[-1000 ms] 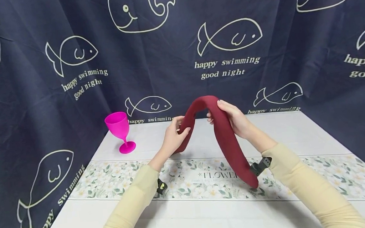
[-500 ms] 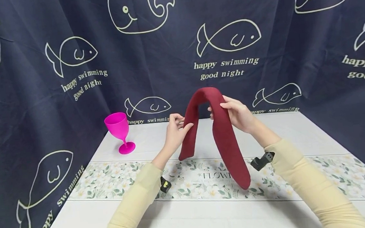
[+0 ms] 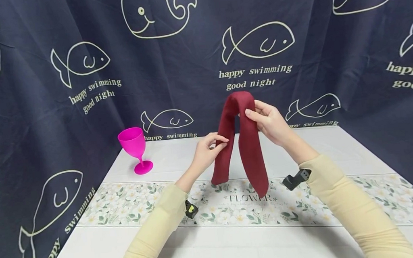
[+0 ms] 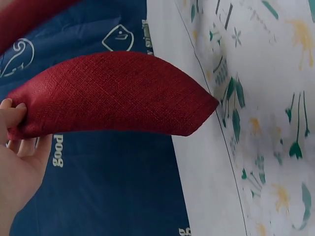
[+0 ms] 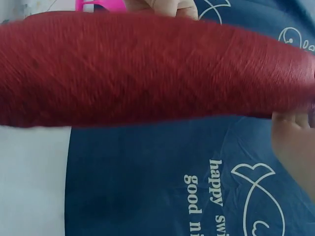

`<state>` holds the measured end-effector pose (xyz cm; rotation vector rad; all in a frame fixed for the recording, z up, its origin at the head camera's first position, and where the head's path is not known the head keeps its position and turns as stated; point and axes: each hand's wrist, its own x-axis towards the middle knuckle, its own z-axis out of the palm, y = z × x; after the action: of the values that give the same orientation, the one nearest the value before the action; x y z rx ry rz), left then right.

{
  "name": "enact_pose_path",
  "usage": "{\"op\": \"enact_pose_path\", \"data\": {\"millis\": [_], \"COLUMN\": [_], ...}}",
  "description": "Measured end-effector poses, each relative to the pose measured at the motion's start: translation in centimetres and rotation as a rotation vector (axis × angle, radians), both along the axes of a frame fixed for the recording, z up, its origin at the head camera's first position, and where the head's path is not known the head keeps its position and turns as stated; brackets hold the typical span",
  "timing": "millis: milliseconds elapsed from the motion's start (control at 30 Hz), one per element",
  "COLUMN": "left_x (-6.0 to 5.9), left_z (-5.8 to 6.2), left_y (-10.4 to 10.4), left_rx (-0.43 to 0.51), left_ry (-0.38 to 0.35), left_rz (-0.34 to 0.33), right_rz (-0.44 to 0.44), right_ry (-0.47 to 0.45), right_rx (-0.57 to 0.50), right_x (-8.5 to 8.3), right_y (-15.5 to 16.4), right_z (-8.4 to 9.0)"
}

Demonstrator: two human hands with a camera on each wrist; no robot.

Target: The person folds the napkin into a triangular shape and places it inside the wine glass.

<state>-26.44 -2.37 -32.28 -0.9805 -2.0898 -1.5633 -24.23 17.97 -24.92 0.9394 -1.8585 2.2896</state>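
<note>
A folded strip of dark red woven cloth point(image 3: 251, 141) hangs in an arch over the table, bent at the top with two ends hanging down. My right hand point(image 3: 272, 126) pinches the right leg just below the bend, thumb in front, some fingers hidden behind. On the other leg, about halfway down, my left hand point(image 3: 208, 149) grips its outer edge between thumb and fingers. The left wrist view shows that leg of cloth point(image 4: 118, 93) ending in a slanted, pointed tip, with my left hand point(image 4: 22, 152) holding it farther up.
A magenta plastic goblet point(image 3: 133, 141) stands upright at the back left of the white table point(image 3: 216, 249). A flower-printed band runs across the tabletop under the cloth. Dark blue curtains point(image 3: 187, 65) with fish drawings enclose the back and sides.
The cloth's bend has risen, and its legs now hang closer together and steeper. My left hand has moved right, toward my right hand, which has lifted.
</note>
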Motion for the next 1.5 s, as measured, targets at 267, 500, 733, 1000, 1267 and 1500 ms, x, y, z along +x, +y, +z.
{"op": "enact_pose_path", "data": {"millis": [267, 500, 733, 1000, 1267, 1500], "left_x": [1.0, 0.9, 1.5, 1.8, 1.7, 1.8], "left_z": [0.2, -0.2, 0.5, 0.6, 0.5, 0.5], "left_y": [1.6, 2.3, 2.1, 2.1, 2.3, 2.6], "left_rx": [0.043, 0.039, 0.036, 0.083, 0.132, 0.151], "left_ry": [0.097, 0.084, -0.098, -0.148, -0.191, -0.199], "left_rz": [0.097, 0.084, -0.071, -0.101, -0.151, -0.079], "right_rz": [-0.123, -0.193, -0.226, -0.258, -0.324, -0.384], "right_ry": [0.033, 0.036, 0.039, 0.072, 0.082, 0.057], "right_rx": [-0.025, -0.051, -0.087, -0.087, -0.102, -0.126], "right_x": [-0.3, -0.2, -0.3, -0.5, -0.7, -1.2], "right_y": [-0.8, -1.4, -2.0, -2.4, -3.1, -3.6], "right_z": [0.4, 0.7, 0.7, 0.3, 0.0, -0.7]}}
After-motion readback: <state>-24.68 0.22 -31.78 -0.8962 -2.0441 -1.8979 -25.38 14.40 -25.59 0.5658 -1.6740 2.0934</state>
